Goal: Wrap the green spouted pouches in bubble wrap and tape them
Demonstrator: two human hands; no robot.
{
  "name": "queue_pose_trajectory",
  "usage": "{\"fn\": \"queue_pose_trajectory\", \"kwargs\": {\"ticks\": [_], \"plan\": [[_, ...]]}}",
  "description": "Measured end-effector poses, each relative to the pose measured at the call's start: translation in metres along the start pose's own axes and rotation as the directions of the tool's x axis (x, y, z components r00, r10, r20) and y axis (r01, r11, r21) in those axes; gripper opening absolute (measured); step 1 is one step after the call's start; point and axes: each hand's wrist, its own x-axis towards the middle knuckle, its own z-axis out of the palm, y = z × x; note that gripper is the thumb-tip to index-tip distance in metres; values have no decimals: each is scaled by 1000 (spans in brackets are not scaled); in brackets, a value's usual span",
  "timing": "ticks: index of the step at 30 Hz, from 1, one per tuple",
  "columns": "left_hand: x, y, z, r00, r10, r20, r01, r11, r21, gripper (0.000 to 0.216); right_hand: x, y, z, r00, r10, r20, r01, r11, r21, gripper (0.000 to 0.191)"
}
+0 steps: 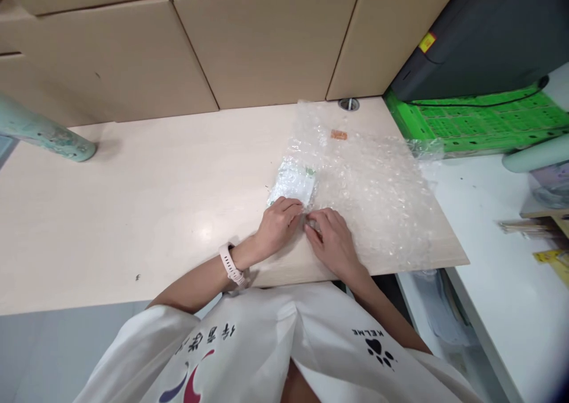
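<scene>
**Bubble wrap pinched at the near edge of a small packet**

Bubble wrap lies spread over the right part of the pale wooden worktop, and both hands meet at its near left corner. The left hand rests with fingers curled down onto the near end of a small wrapped packet, pressing on it rather than closing round it. The right hand sits just beside it, touching it at the fingertips, its grip nearly closed in a pinch on the film; what lies under those fingers is hidden.

The packet lies just beyond the knuckles, on the far side of both hands, its long axis running near to far with a slight lean to the right. The left hand is the nearer one to it and covers its near end; the right hand stands off its near right corner. The loose sheet spreads away to the right and far side.

A pale watch sits on the left wrist. On the wrap, farther off, lies a small orange piece. Cardboard boxes line the far edge of the worktop, a green crate stands at the far right under a dark grey machine, and a pale green tube lies at the far left.
</scene>
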Motion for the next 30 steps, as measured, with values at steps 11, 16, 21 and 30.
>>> {"fn": "queue_pose_trajectory", "kwargs": {"ticks": [11,16,21,30], "plan": [[-4,14,-7,962,-244,-127,204,943,-263,13,15,3,-4,969,237,-66,-211,940,267,27],[-13,13,-11,880,-417,-227,287,848,-446,13,25,2,-5,975,222,5,-221,966,134,30],[-15,16,-14,872,-396,-286,236,854,-464,16,34,3,-4,982,160,98,-164,986,34,31],[-5,12,0,977,-206,-46,187,944,-271,17,38,18,-9,969,207,136,-235,943,237,29]]}}
